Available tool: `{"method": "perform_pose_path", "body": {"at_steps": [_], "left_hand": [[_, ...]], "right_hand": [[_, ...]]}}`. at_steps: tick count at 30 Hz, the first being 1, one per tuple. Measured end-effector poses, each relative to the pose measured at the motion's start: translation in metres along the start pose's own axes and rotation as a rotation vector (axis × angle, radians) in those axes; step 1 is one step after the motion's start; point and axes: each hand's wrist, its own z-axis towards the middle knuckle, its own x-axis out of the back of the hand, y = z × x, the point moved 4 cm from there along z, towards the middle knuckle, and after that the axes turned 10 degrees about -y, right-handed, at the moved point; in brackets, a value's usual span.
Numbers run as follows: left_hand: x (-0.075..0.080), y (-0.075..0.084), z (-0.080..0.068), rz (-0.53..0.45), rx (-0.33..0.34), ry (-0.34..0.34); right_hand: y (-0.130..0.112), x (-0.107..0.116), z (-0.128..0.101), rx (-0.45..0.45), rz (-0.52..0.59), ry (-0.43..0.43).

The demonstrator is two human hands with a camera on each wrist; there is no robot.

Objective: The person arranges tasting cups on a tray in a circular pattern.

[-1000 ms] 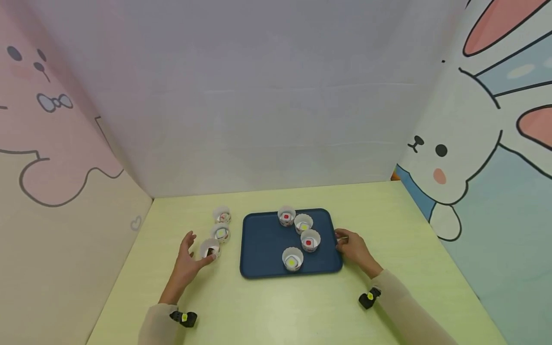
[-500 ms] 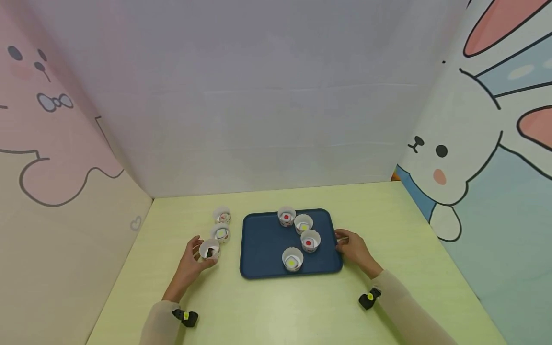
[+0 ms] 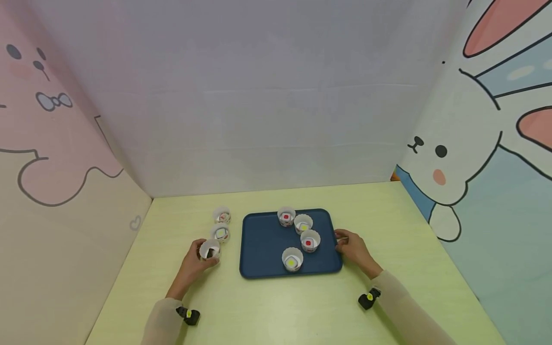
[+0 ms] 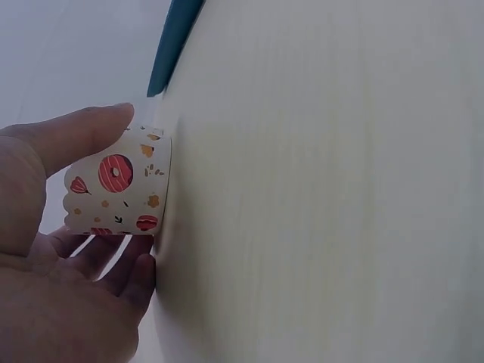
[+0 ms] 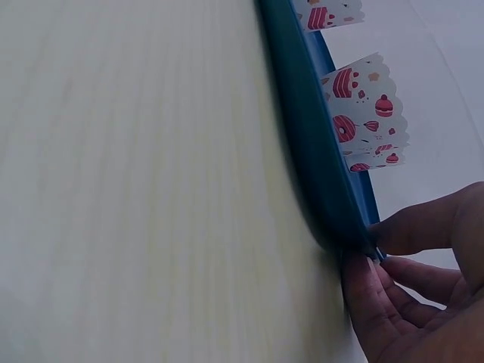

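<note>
My left hand [image 3: 193,262] holds a small white paper baking cup [image 4: 140,178] between thumb and fingers; donuts and pastries are printed on its wall. Inside it lies a small black and white piece [image 3: 210,252]. The cup stands upright at the table surface. Just behind it are two more paper cups, a near one [image 3: 220,233] with a pale yellow-green piece and a far one [image 3: 222,215]. At the right, my right hand [image 3: 357,250] pinches the rim of a dark blue tray [image 3: 263,254], thumb on top and fingers outside the edge.
Several similar paper cups stand on the tray's right half, among them a front one [image 3: 293,259] with a yellow-green-topped piece and one [image 3: 310,241] with a red-topped piece. The pale yellow table [image 3: 276,306] meets a white backdrop [image 3: 276,120] behind.
My left hand has come in from beside the nearest loose cup, its fingers and thumb now round it. The right hand and the tray have stayed in place.
</note>
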Motion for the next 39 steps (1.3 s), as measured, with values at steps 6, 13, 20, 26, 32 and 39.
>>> {"method": "perform_pose_path", "body": {"at_steps": [6,13,20,26,32,39], "left_hand": [[-0.002,-0.002,0.002,0.075,0.020,0.026],[-0.003,0.000,0.000,0.132,0.021,0.049],[0.000,0.002,-0.006,0.179,0.022,0.072],[0.004,0.002,-0.008,0.186,0.035,0.079],[0.006,0.005,-0.012,0.190,0.040,0.080],[0.006,0.007,-0.012,0.196,0.032,0.090]], "right_hand": [[0.000,-0.001,0.000,0.001,0.003,0.002],[0.001,-0.002,0.000,0.000,0.011,-0.017],[-0.001,-0.001,-0.001,0.001,0.008,-0.018],[-0.001,-0.001,-0.001,0.001,0.003,-0.012],[0.001,-0.001,0.000,0.007,-0.008,-0.007],[0.001,-0.001,0.001,0.007,-0.006,-0.005]]}}
